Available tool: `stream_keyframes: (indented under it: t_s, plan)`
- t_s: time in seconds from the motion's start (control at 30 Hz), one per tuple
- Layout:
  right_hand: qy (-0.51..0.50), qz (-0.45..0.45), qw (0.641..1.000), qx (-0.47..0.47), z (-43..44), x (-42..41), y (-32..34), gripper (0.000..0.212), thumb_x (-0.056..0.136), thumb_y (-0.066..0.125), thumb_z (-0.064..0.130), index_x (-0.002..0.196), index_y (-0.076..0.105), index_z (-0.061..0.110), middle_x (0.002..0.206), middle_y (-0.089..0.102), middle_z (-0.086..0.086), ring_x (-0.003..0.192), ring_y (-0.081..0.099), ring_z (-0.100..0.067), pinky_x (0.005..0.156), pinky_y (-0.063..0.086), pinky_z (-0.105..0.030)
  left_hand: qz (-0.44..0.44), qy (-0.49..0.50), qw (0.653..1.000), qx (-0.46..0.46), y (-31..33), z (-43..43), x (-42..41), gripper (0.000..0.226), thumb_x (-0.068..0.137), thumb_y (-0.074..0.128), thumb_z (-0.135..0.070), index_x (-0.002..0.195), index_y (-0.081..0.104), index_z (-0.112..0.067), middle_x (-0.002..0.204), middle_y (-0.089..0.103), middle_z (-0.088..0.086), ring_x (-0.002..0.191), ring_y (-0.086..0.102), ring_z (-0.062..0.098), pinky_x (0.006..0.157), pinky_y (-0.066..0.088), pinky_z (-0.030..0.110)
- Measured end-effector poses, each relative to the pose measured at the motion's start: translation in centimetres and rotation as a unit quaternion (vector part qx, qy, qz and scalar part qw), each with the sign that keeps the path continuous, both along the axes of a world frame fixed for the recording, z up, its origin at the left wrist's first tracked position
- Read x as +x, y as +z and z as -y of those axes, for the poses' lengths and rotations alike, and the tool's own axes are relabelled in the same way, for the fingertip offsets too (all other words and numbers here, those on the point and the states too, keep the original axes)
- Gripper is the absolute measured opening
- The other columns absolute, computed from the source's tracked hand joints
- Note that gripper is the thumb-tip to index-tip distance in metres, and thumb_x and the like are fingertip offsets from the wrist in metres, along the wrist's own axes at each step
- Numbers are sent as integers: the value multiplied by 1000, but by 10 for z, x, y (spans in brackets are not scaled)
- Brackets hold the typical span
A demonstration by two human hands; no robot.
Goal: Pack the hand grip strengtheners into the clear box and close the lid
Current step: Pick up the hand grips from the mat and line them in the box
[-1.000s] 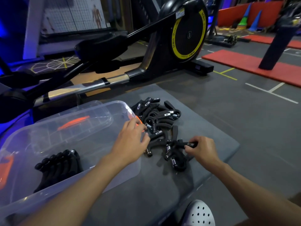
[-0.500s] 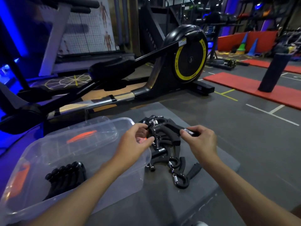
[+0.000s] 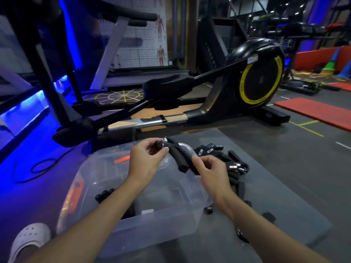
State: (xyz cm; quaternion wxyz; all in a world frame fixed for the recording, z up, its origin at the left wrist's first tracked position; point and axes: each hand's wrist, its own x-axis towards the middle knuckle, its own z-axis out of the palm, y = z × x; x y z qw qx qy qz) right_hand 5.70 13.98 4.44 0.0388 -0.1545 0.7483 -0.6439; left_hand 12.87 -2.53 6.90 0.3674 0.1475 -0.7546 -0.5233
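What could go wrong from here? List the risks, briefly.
1. The black foam-handled grip strengthener is held only by the fingers of the left hand and right hand above the clear plastic box's far rim; it could drop outside.
2. The black strengthener pile sprawls across the grey mat; pieces could be overlooked.

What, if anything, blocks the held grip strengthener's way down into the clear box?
Nothing visible does. The left hand and right hand hold the grip strengthener above the clear box, near its far rim. The box has no lid on, and the packed strengtheners inside lie low at its near left.
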Motion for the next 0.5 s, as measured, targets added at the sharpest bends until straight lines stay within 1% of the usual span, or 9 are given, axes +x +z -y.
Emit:
stream_keyframes:
  t_s: [0.07, 0.1, 0.13, 0.2, 0.27, 0.3, 0.37, 0.43, 0.5]
  plan:
    - [49, -43, 996, 59, 19, 6, -10, 34, 95, 53, 27, 67, 57, 8, 59, 53, 4, 55, 46, -8, 58, 41, -30, 18, 7, 1000, -21, -7, 26, 7, 25, 79, 77, -6, 97, 71, -22, 92, 73, -7, 86, 69, 3, 80, 53, 17]
    - [74, -69, 989, 104, 27, 11, -16, 34, 96, 50, 26, 66, 54, 11, 59, 52, 6, 56, 45, -8, 60, 41, -32, 37, 10, 999, -35, -13, 40, 10, 26, 79, 78, -6, 97, 71, -23, 93, 73, -7, 87, 69, 4, 82, 54, 20]
    - [101, -91, 980, 148, 34, 17, -23, 32, 97, 49, 27, 68, 54, 14, 62, 54, 6, 59, 49, -9, 63, 42, -35, 60, 13, 997, -47, -22, 54, 13, 25, 78, 79, -6, 96, 72, -22, 93, 74, -6, 88, 70, 6, 84, 55, 24]
    - [143, -153, 944, 255, 43, 29, -38, 29, 97, 45, 36, 76, 53, 18, 74, 59, 4, 70, 56, -15, 67, 45, -38, 104, 8, 992, -67, -41, 81, 18, 24, 76, 80, -7, 96, 73, -18, 92, 75, -5, 89, 70, 8, 88, 56, 32]
    - [150, -235, 888, 366, 47, 35, -47, 30, 97, 35, 46, 85, 51, 24, 87, 59, 4, 81, 59, -20, 70, 46, -38, 144, 0, 986, -87, -61, 100, 23, 22, 76, 80, -8, 95, 75, -17, 90, 75, -4, 88, 71, 10, 89, 56, 36]
    - [150, -241, 878, 385, 48, 34, -47, 31, 97, 31, 48, 89, 51, 25, 92, 59, 4, 85, 59, -22, 72, 47, -38, 163, -2, 982, -97, -70, 107, 23, 19, 75, 80, -8, 92, 75, -17, 88, 75, -4, 86, 71, 12, 87, 56, 37]
    - [157, -202, 884, 392, 49, 30, -47, 33, 98, 28, 50, 91, 49, 26, 96, 60, 3, 88, 59, -24, 76, 48, -39, 204, -6, 972, -120, -85, 116, 21, 14, 75, 80, -8, 83, 73, -17, 83, 74, -3, 82, 71, 15, 83, 56, 38]
    - [162, -190, 875, 415, 51, 29, -47, 35, 98, 26, 51, 90, 48, 25, 98, 61, 2, 90, 59, -25, 76, 46, -39, 244, -17, 959, -145, -98, 125, 15, 11, 74, 80, -9, 78, 72, -17, 79, 73, 1, 78, 70, 19, 80, 55, 41]
    - [161, -193, 862, 440, 52, 30, -46, 38, 98, 26, 54, 88, 47, 24, 98, 62, 2, 91, 60, -27, 74, 45, -37, 282, -24, 943, -176, -110, 133, 8, 6, 74, 79, -13, 76, 73, -15, 75, 72, 1, 74, 69, 18, 76, 55, 40]
